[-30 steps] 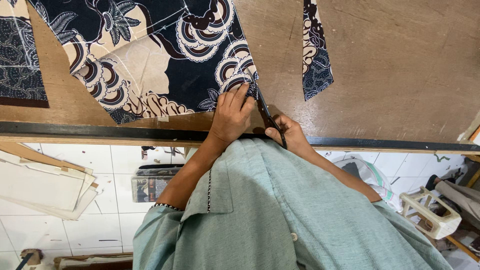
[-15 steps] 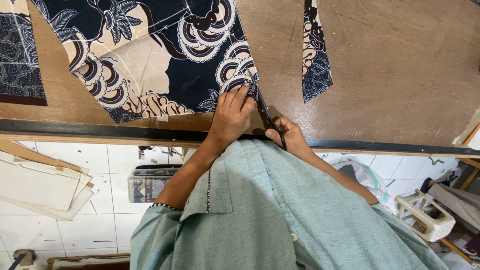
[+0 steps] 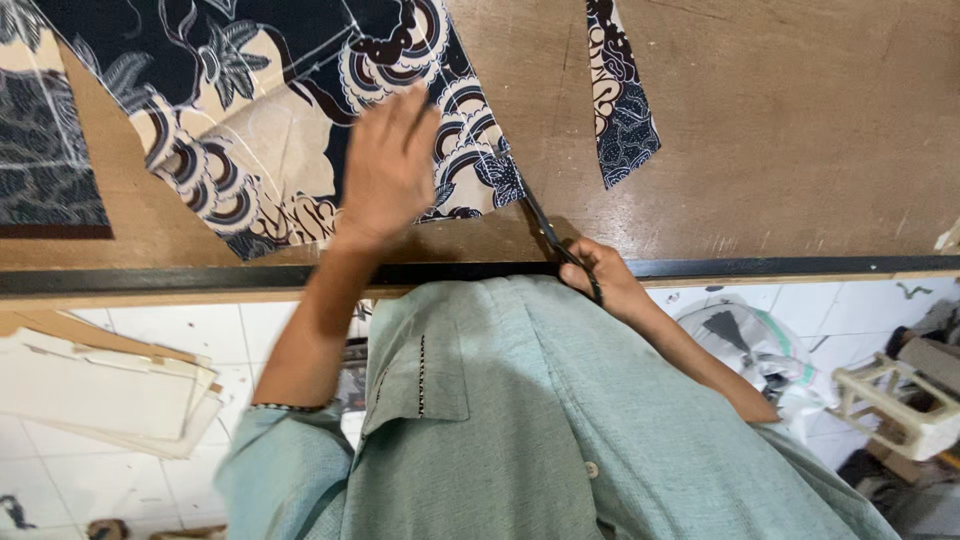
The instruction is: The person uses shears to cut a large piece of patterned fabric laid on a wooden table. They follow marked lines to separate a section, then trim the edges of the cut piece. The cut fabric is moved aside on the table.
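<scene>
A dark blue and cream patterned fabric (image 3: 270, 90) lies flat on the brown table (image 3: 800, 130). My left hand (image 3: 388, 170) rests on it with its fingers spread, palm down, slightly blurred. My right hand (image 3: 605, 280) is at the table's near edge and grips black scissors (image 3: 545, 230). The blades point up toward the fabric's right corner and lie just beside its cut edge. A narrow cut strip of the same fabric (image 3: 620, 100) lies apart to the right.
Another dark patterned piece (image 3: 40, 150) lies at the far left of the table. Below the table's black edge, a stack of cream paper pieces (image 3: 100, 385) sits on the white tiled floor at left. A white plastic frame (image 3: 900, 400) and a bag (image 3: 750, 340) sit at right.
My left hand has slid left and farther onto the fabric, away from the scissors. My right hand with the scissors has drawn back slightly toward the table edge.
</scene>
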